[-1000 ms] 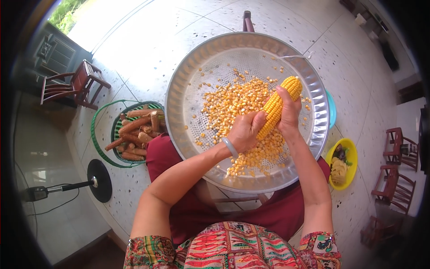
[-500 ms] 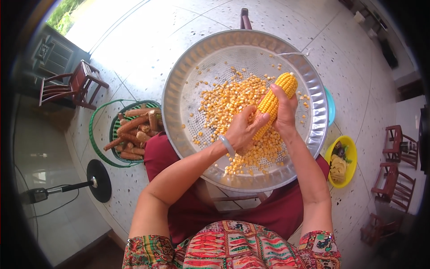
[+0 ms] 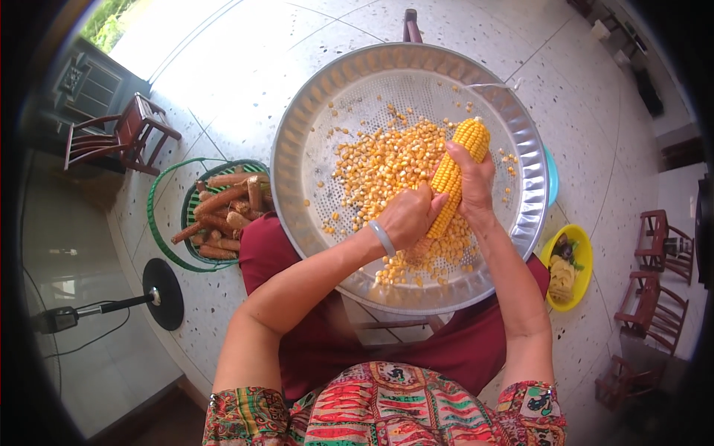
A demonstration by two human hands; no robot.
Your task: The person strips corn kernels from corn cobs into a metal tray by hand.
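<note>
Corn is the thing in hand: a yellow corn cob (image 3: pixel 459 167) sits tilted over a wide perforated metal tray (image 3: pixel 297 156), its tip up and away from the person, its lower end down between the two hands. The right hand (image 3: pixel 476 182) is wrapped around the cob's middle from the right side, fingers closed on it, apparently to steady it at that slant. The left hand (image 3: pixel 407 215), a pale bangle (image 3: pixel 383 238) at its wrist, is clamped on the cob's lower end, thumb pressed against the kernel rows, a grip that looks suited to pushing kernels loose. Loose kernels (image 3: pixel 379 160) lie scattered across the tray right under the cob, so whatever comes off lands inside the raised rim. The tray rests across the person's lap on dark red cloth. On the speckled floor to the person's left stands a green wire basket (image 3: pixel 160 223) with bare brownish cobs (image 3: pixel 223 212) piled in it. To the right sits a yellow bowl (image 3: pixel 584 256), holding scraps too small to make out.
</note>
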